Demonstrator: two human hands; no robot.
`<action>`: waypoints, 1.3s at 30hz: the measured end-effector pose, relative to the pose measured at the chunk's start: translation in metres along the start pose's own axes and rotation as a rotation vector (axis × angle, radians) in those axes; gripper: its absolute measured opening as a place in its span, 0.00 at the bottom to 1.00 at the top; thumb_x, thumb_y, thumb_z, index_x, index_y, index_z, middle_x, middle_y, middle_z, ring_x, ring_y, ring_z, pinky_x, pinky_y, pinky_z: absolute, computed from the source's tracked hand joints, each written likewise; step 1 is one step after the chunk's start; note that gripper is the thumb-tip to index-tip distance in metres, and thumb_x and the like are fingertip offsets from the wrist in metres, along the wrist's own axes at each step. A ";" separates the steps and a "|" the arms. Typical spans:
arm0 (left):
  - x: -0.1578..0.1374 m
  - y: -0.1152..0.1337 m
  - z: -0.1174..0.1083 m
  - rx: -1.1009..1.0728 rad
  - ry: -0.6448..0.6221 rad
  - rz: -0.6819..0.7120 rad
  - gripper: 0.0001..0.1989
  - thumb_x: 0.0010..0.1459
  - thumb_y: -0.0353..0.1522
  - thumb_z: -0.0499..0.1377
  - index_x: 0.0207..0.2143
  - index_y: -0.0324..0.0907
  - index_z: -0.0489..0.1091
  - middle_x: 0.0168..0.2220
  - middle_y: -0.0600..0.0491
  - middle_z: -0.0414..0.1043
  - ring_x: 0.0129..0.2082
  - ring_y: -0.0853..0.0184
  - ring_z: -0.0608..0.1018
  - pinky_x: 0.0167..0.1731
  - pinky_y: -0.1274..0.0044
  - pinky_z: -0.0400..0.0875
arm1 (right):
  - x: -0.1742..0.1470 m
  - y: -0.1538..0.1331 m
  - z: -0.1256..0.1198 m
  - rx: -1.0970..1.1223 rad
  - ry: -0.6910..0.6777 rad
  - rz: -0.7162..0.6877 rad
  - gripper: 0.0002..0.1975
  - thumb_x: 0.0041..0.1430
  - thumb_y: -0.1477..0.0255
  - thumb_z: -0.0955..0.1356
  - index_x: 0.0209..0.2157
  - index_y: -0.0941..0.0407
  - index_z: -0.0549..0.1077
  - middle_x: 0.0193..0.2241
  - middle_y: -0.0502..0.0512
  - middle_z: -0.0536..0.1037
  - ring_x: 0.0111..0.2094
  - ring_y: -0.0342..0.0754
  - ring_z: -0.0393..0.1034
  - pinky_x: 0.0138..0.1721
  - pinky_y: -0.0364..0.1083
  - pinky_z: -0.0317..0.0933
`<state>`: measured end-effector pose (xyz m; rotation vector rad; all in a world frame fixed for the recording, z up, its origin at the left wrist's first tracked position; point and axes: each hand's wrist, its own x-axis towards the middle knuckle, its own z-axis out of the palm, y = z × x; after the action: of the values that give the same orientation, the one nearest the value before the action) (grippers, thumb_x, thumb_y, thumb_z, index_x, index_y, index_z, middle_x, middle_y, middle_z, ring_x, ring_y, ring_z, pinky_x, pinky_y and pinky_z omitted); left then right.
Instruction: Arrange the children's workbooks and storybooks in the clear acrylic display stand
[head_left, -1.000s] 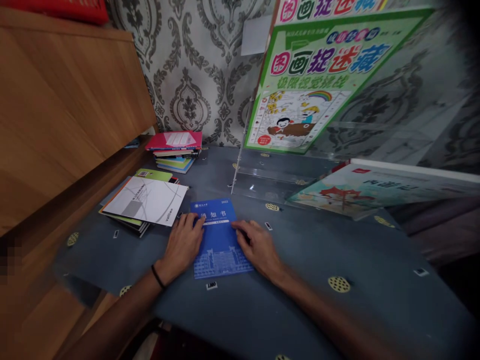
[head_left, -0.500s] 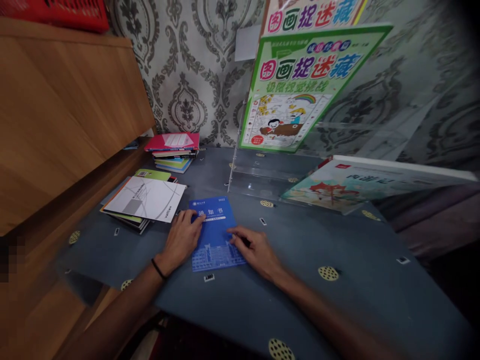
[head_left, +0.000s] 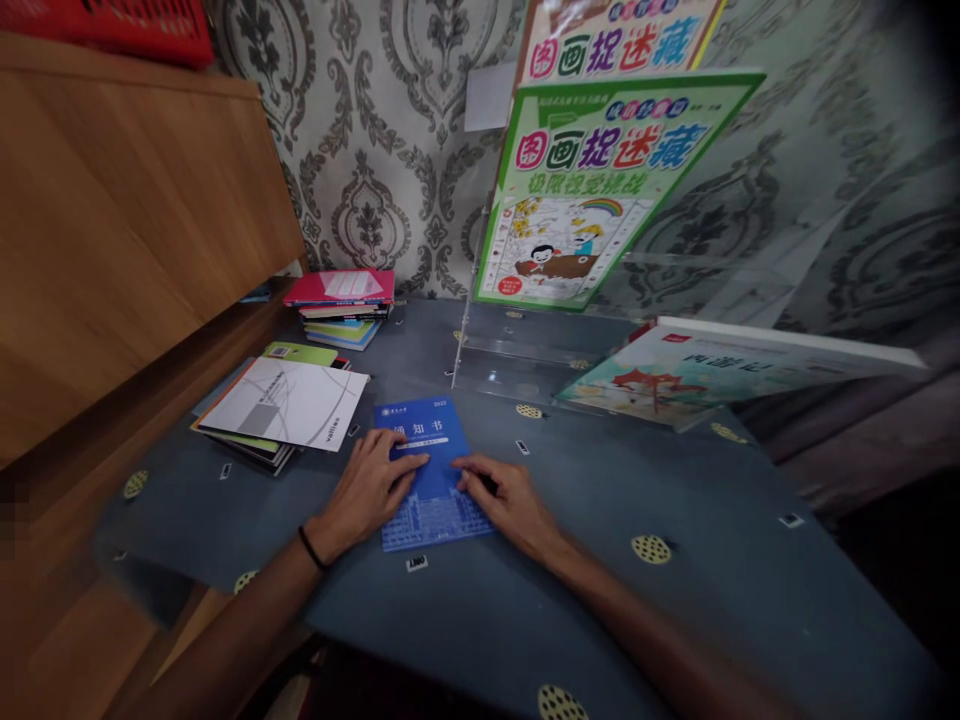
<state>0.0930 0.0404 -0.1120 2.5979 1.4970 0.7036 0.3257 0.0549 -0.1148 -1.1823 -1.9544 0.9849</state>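
A blue booklet (head_left: 439, 480) with white Chinese lettering and "2022" on its cover lies shut and flat on the table. My left hand (head_left: 369, 485), a black band at its wrist, rests on the booklet's left side with fingers and thumb apart, covering part of the title. At the right edge my right hand (head_left: 506, 500) has its fingers curled, with thumb and index fingertips close together on the booklet's edge. Whether that edge is firmly pinched is hard to see.
A pile of books topped by a white one (head_left: 289, 400) lies left; another pile under a pink book (head_left: 341, 287) stands behind it. A clear stand (head_left: 480, 365) holds a green-bordered picture book (head_left: 570, 240) and a leaning hardcover (head_left: 675, 375). A wooden cabinet (head_left: 142, 220) borders the left.
My left hand has slid slightly down the cover, its index finger and thumb now reaching further across it. My right hand stays at the right edge. The view has shifted a little.
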 end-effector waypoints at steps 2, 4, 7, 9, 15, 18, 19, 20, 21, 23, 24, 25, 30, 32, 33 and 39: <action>0.000 0.000 0.001 0.025 0.012 -0.035 0.15 0.66 0.29 0.55 0.52 0.46 0.74 0.51 0.45 0.68 0.52 0.56 0.69 0.50 0.60 0.70 | 0.000 0.000 0.000 0.007 0.001 -0.001 0.15 0.62 0.68 0.63 0.43 0.56 0.79 0.29 0.53 0.81 0.29 0.47 0.75 0.30 0.44 0.65; 0.000 0.000 0.003 0.063 0.031 -0.093 0.15 0.66 0.29 0.54 0.53 0.44 0.73 0.51 0.45 0.68 0.52 0.56 0.69 0.50 0.61 0.71 | 0.000 0.000 0.000 0.019 0.003 -0.001 0.15 0.62 0.68 0.63 0.43 0.55 0.79 0.29 0.53 0.82 0.29 0.47 0.75 0.30 0.43 0.66; 0.000 -0.001 0.005 0.136 0.052 -0.190 0.16 0.67 0.29 0.53 0.54 0.42 0.71 0.52 0.43 0.68 0.53 0.56 0.69 0.52 0.61 0.71 | -0.001 -0.002 -0.001 0.015 0.000 -0.011 0.15 0.63 0.69 0.63 0.43 0.55 0.79 0.29 0.53 0.82 0.29 0.47 0.75 0.30 0.44 0.66; 0.000 -0.001 0.006 0.186 0.056 -0.240 0.17 0.67 0.30 0.53 0.56 0.40 0.70 0.53 0.42 0.68 0.54 0.55 0.69 0.53 0.61 0.70 | -0.001 -0.003 -0.002 0.002 0.001 -0.024 0.15 0.63 0.68 0.62 0.44 0.55 0.79 0.29 0.53 0.82 0.29 0.47 0.75 0.31 0.45 0.67; -0.002 -0.002 0.009 0.264 0.026 -0.324 0.20 0.68 0.35 0.52 0.58 0.38 0.66 0.59 0.36 0.64 0.60 0.50 0.68 0.55 0.59 0.68 | -0.001 -0.002 -0.002 -0.007 0.007 -0.041 0.15 0.64 0.68 0.62 0.43 0.55 0.79 0.29 0.53 0.81 0.30 0.48 0.76 0.31 0.45 0.68; -0.003 -0.002 0.010 0.270 0.013 -0.368 0.22 0.68 0.37 0.52 0.60 0.37 0.65 0.62 0.32 0.62 0.63 0.46 0.65 0.57 0.56 0.66 | 0.000 0.000 -0.002 -0.089 0.059 -0.092 0.14 0.65 0.69 0.62 0.43 0.55 0.79 0.33 0.56 0.82 0.34 0.50 0.77 0.36 0.48 0.70; -0.003 -0.002 0.011 0.269 0.010 -0.371 0.22 0.68 0.37 0.52 0.60 0.37 0.64 0.63 0.32 0.61 0.64 0.46 0.64 0.58 0.56 0.65 | 0.000 0.001 -0.002 -0.137 0.090 -0.129 0.14 0.65 0.70 0.62 0.43 0.54 0.78 0.37 0.57 0.82 0.38 0.51 0.77 0.41 0.50 0.70; -0.003 -0.002 0.011 0.267 0.008 -0.372 0.22 0.68 0.37 0.52 0.60 0.37 0.64 0.63 0.32 0.61 0.65 0.46 0.64 0.58 0.56 0.64 | 0.001 0.002 -0.002 -0.187 0.117 -0.168 0.13 0.65 0.71 0.63 0.43 0.54 0.78 0.40 0.58 0.82 0.42 0.53 0.76 0.45 0.53 0.69; -0.003 -0.002 0.011 0.266 0.006 -0.373 0.22 0.68 0.37 0.52 0.60 0.37 0.64 0.63 0.33 0.61 0.65 0.46 0.63 0.59 0.56 0.64 | 0.001 0.003 -0.002 -0.233 0.131 -0.203 0.13 0.65 0.71 0.63 0.43 0.54 0.78 0.43 0.59 0.81 0.46 0.54 0.75 0.49 0.55 0.68; -0.003 -0.002 0.012 0.264 0.003 -0.372 0.22 0.68 0.36 0.52 0.60 0.37 0.65 0.64 0.34 0.61 0.66 0.47 0.63 0.60 0.57 0.63 | 0.003 0.005 -0.001 -0.305 0.120 -0.237 0.12 0.64 0.73 0.64 0.45 0.55 0.78 0.48 0.61 0.80 0.50 0.56 0.72 0.52 0.59 0.66; -0.002 -0.003 0.012 0.263 0.001 -0.369 0.21 0.68 0.36 0.52 0.60 0.37 0.65 0.64 0.35 0.61 0.65 0.48 0.63 0.60 0.57 0.63 | 0.003 0.006 -0.001 -0.331 0.104 -0.242 0.13 0.64 0.73 0.64 0.45 0.55 0.77 0.49 0.61 0.79 0.51 0.57 0.71 0.53 0.59 0.65; -0.002 -0.003 0.012 0.261 0.000 -0.364 0.21 0.68 0.36 0.53 0.60 0.37 0.65 0.64 0.35 0.62 0.65 0.48 0.63 0.60 0.58 0.64 | 0.004 0.007 -0.001 -0.351 0.087 -0.243 0.13 0.64 0.73 0.64 0.46 0.56 0.77 0.50 0.62 0.79 0.52 0.57 0.71 0.53 0.60 0.66; -0.003 -0.005 0.013 0.262 0.035 -0.349 0.20 0.68 0.35 0.51 0.59 0.39 0.65 0.63 0.38 0.63 0.64 0.50 0.65 0.59 0.58 0.65 | 0.004 0.011 0.000 -0.399 0.060 -0.260 0.13 0.66 0.73 0.63 0.47 0.55 0.77 0.51 0.61 0.78 0.53 0.56 0.70 0.54 0.59 0.66; -0.003 -0.006 0.014 0.259 0.041 -0.340 0.20 0.68 0.35 0.51 0.59 0.40 0.65 0.63 0.39 0.63 0.65 0.51 0.64 0.59 0.58 0.66 | 0.003 0.011 0.001 -0.424 0.063 -0.272 0.13 0.65 0.74 0.63 0.47 0.56 0.76 0.51 0.62 0.78 0.53 0.56 0.70 0.53 0.60 0.66; -0.004 -0.006 0.014 0.252 0.040 -0.336 0.20 0.68 0.35 0.51 0.59 0.39 0.65 0.63 0.39 0.63 0.65 0.51 0.64 0.59 0.58 0.66 | 0.003 0.011 0.002 -0.444 0.062 -0.282 0.13 0.65 0.74 0.63 0.48 0.56 0.76 0.51 0.62 0.78 0.53 0.57 0.69 0.53 0.61 0.67; -0.004 -0.011 0.018 0.093 0.080 -0.320 0.19 0.68 0.32 0.49 0.59 0.40 0.64 0.64 0.40 0.63 0.66 0.54 0.64 0.62 0.56 0.62 | 0.000 0.006 0.007 -0.579 0.028 -0.354 0.17 0.66 0.75 0.62 0.53 0.55 0.75 0.52 0.62 0.77 0.55 0.59 0.68 0.53 0.62 0.68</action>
<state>0.0895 0.0461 -0.1328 2.3305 1.9518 0.7223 0.3223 0.0550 -0.1231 -1.0663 -2.4008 0.2188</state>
